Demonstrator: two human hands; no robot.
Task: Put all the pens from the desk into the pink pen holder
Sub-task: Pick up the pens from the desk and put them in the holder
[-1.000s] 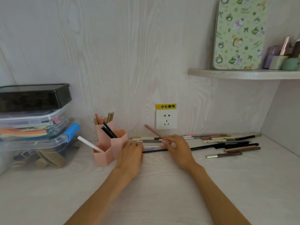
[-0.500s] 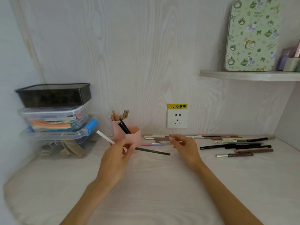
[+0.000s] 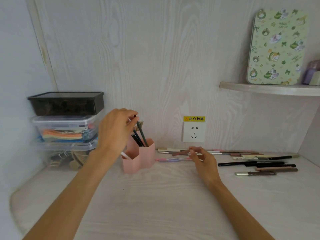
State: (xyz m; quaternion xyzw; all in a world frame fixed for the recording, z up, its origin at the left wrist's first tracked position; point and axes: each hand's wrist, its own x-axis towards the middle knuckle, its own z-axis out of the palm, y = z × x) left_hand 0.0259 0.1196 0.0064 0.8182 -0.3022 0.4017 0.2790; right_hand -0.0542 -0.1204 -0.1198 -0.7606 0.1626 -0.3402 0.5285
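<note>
Over pink pen holder (image 3: 138, 159): left hand (image 3: 116, 130) pinches dark pen (image 3: 142, 134) | right hand (image 3: 203, 159) pinches brown pen (image 3: 180, 153), tip hidden

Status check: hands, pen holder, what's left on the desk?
Left hand lowering dark pen into pink pen holder. Right hand pinching brown pen. Many pens remain. Nothing blocking.

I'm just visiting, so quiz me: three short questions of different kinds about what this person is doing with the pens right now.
1. True or false: the left hand is above the pink pen holder, fingers on a dark pen standing in it.
2. Which pen is the right hand picking up? A) the brown pen B) the black pen C) the silver-tipped pen
3. Fill in: the white socket is on the ____ behind the desk.

Key: 1 true; 2 A; 3 wall.
</note>
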